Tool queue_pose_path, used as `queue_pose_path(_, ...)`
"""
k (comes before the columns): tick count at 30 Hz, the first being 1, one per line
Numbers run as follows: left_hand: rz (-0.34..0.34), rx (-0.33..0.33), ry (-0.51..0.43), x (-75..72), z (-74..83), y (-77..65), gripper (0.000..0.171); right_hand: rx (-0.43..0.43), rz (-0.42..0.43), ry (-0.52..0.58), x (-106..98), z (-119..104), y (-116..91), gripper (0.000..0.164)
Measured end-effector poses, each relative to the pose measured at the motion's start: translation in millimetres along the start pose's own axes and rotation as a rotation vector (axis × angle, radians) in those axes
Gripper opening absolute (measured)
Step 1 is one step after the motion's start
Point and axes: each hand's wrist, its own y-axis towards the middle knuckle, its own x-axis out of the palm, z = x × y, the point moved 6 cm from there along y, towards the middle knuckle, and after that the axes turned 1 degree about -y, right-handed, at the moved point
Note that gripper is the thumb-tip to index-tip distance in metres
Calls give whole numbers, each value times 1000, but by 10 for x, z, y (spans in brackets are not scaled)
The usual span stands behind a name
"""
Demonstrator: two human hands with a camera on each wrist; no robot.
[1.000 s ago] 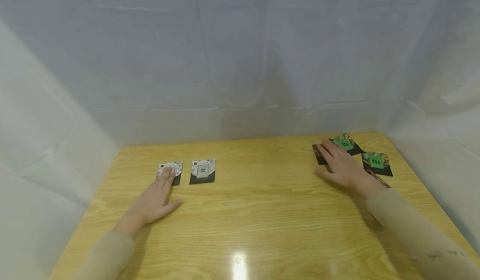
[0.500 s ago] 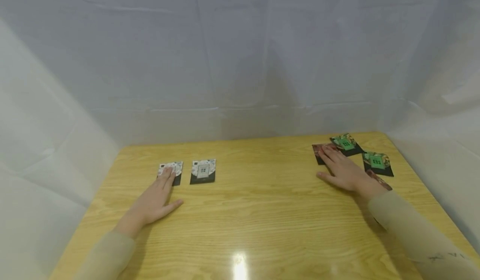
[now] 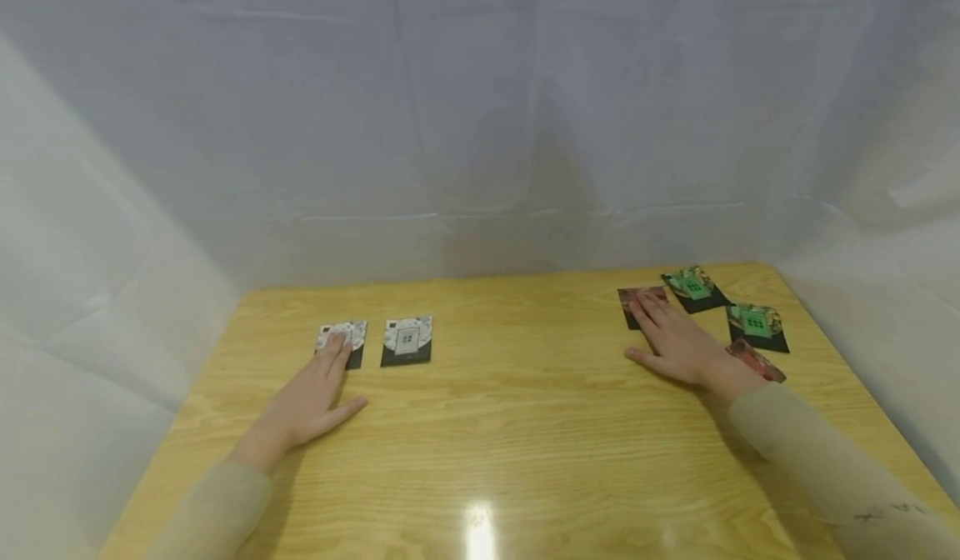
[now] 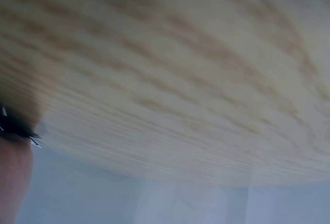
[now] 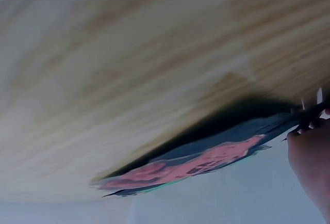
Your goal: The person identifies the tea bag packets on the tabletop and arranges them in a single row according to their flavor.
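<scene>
Right hand touches red packet (table edge near).

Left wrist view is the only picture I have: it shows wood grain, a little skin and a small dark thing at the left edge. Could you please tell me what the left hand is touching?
Observer: In the head view, the fingers of the left hand rest on a flat, squarish white-and-black packet.
Operator: Thank you. Does a similar one lie near it?
Observer: Yes, a second white-and-black packet lies just to its right, with a gap between them.
Operator: And the right hand, please, what does it touch?
Observer: The right hand has its fingers on a flat red-and-black packet.
</scene>
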Motion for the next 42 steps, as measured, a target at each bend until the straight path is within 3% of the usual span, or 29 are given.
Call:
queue_pose_path(10, -14, -11, -13, -19, 12, 16, 94, -44, 4, 77, -44, -295, 145, 90)
queue_pose_path(18, -9, -7, -15, -48, 22, 1, 94, -67, -32, 26, 6, -556, 320, 88)
queue_pose_path(28, -60, -45, -42, -18, -22, -3, 96, -112, -48, -4, 53, -924, 560, 91)
queue_pose_path(42, -43, -41, -41, 9, -41, -1, 95, -180, -82, -16, 148, -1561, 855, 93)
